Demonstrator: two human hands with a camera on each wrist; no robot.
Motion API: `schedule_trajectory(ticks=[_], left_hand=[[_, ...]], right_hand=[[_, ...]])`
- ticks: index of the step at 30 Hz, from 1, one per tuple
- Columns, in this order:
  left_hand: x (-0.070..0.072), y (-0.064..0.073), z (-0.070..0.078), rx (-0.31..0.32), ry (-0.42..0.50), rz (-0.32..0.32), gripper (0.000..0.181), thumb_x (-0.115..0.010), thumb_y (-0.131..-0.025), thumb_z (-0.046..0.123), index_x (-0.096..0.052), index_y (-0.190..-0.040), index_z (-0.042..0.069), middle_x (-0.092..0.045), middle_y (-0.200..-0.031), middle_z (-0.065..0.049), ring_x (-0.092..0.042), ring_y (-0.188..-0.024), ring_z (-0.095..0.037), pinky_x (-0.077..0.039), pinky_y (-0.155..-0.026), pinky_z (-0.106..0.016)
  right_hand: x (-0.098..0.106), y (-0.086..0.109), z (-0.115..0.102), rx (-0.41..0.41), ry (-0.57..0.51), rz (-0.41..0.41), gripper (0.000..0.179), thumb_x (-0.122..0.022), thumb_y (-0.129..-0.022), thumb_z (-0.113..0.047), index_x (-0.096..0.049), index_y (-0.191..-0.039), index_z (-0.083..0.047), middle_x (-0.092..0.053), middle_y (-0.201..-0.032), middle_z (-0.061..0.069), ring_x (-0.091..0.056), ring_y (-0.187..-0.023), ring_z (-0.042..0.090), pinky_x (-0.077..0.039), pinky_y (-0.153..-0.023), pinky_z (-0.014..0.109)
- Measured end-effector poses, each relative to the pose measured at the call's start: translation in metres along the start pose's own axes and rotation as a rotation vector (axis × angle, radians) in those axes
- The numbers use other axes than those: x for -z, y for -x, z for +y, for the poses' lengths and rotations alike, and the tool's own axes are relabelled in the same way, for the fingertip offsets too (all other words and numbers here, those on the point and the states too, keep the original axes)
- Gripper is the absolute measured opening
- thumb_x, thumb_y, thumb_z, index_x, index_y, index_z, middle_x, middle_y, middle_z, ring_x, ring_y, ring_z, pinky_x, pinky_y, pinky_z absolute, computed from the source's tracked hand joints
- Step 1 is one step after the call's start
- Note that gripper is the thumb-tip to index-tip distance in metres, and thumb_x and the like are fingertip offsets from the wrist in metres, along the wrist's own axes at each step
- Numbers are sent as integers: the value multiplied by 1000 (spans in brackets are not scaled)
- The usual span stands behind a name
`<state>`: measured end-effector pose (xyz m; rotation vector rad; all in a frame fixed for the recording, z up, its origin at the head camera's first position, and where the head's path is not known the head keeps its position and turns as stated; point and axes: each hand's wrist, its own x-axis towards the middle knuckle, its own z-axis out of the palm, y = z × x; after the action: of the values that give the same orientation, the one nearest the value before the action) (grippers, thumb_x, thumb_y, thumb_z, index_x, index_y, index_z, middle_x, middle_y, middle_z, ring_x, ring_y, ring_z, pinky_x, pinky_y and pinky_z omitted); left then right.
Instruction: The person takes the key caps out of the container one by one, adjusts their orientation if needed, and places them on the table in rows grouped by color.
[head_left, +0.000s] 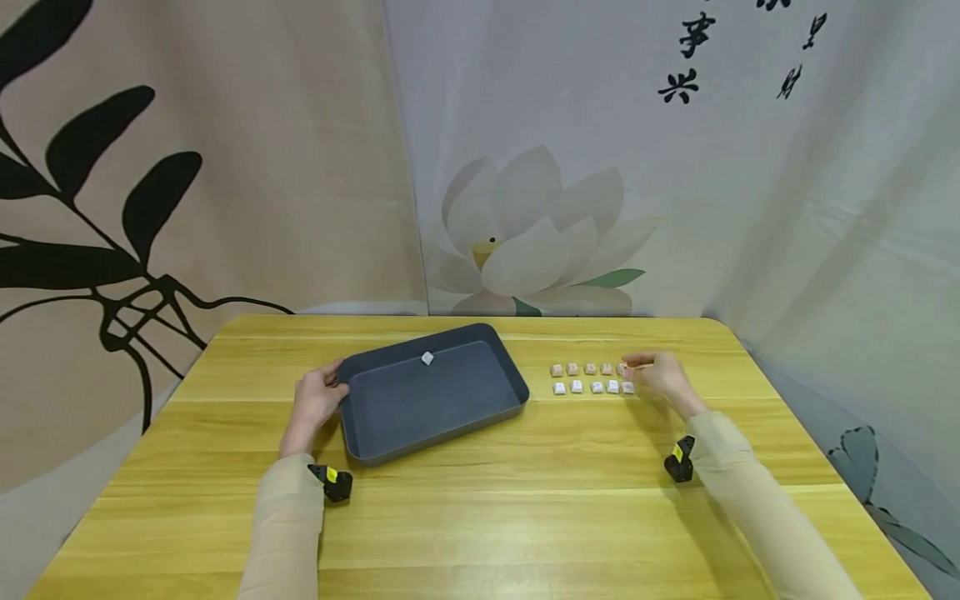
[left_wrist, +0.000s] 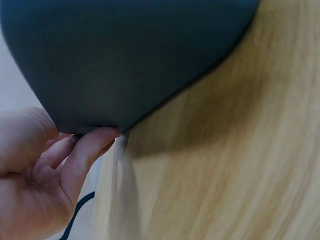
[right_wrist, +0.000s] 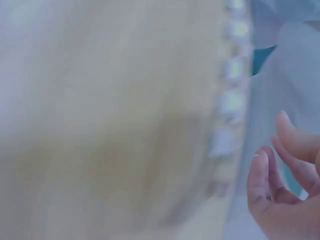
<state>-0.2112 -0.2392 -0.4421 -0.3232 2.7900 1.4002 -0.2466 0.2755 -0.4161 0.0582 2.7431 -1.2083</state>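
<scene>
My left hand grips the left end of a dark grey tray; in the left wrist view its fingers press against the tray's outer wall. One small white block lies inside the tray, near its back wall. At the right end of two rows of small blocks is my right hand, fingertips close to the last block of the back row. In the right wrist view, the right hand has its fingers loosely bent and a gap before the thumb, with nothing seen between them.
The front row of white blocks and the pinkish back row stand right of the tray on a wooden table. A printed curtain hangs behind the table's back edge. Each wrist wears a small black camera.
</scene>
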Motion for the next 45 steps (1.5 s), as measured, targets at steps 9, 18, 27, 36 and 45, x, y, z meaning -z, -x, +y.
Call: schedule_trajectory(ticks=[9,18,27,36,45], left_hand=[[1,0,0,-1,1,-9,56,-47,-93,0,-33,-147,3,-45,-139,-30,-63,-99,-30,-50,-53,-22],[1,0,0,5,8,-13,56,-47,-92,0,-33,-147,2,-41,-141,-31,-61,-99,-29,-49,-52,-24],[1,0,0,-1,-4,-16,57,-47,-92,-1,-31,-147,1,-40,-142,-32,-48,-127,-40,-45,-61,-19],[-1,-1,-1,-14,-8,-2,56,-48,-92,-2,-33,-146,0,-43,-139,-32,-57,-112,-35,-44,-54,-18],[2,1,0,-1,-3,-23,56,-47,-93,-1,-32,-147,2,-41,-141,-32,-56,-114,-36,-46,-54,-18]], right_hand=[[-45,-29,-70,165,-197,37,39,-58,-94,-16,-57,-130,0,-58,-131,22,-57,-119,36,-49,-101,46],[-134,-54,-131,365,-304,-89,37,-63,-90,-12,-61,-125,1,-64,-124,18,-62,-114,30,-53,-96,39],[-197,-54,-162,350,-262,-151,36,-66,-88,-12,-63,-124,-5,-67,-121,11,-64,-111,25,-56,-90,33],[-231,-45,-171,293,-197,-171,41,-66,-88,-10,-60,-128,-7,-65,-124,11,-61,-112,25,-57,-81,30],[-245,-41,-177,281,-19,-40,30,-68,-86,-12,-69,-116,-9,-69,-116,7,-61,-113,23,-54,-91,32]])
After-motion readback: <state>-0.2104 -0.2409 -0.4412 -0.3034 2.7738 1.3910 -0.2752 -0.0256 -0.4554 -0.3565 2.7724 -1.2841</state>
